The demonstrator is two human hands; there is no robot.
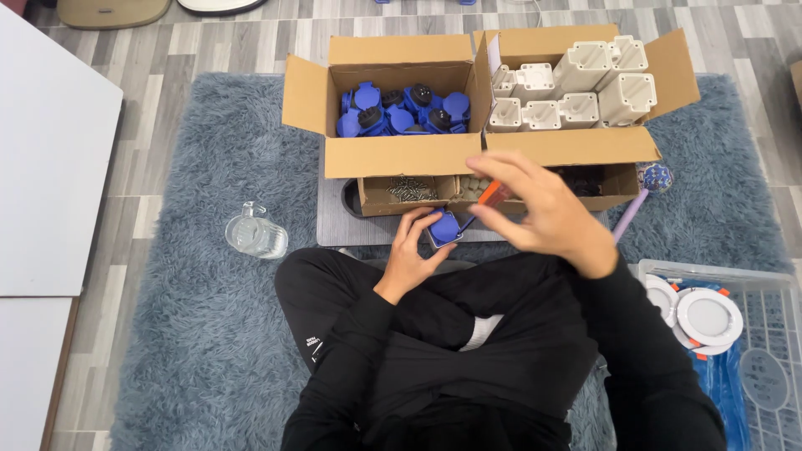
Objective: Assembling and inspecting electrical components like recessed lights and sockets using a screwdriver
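Left hand (415, 253), just below frame centre: I see it closed around a small blue socket part (445, 227), fingers curled on its left and lower edges, the squarish face turned up toward the camera. The part sits above my crossed legs, just in front of the grey tray (334, 219).

Right hand (541, 213), right of centre: gripping an orange-handled screwdriver (493, 195) between thumb and fingers. Only a short stretch of orange handle shows; the rest is hidden by the hand. Its long axis slants from upper right down to lower left, the dark tip pointing at the blue part. I cannot tell whether the tip touches it.

Behind the hands, a low cardboard tray (380, 199) with compartments: dark screws in the left one, pale pieces in the middle, the right end largely covered by my right hand.

Upper centre: open cardboard box of blue socket parts (405, 111), flaps spread. Beside it, upper right, a second open box of white housings (576, 92), stacked unevenly.

Left of centre on the shaggy blue-grey rug (209, 334): a clear glass jug (255, 234).

Lower right, cut by the frame edge: a clear plastic crate (773, 292) holding round white discs (708, 316) and blue wrapping. A purple stick (628, 215) with a patterned blue knob lies right of my wrist, partly hidden.
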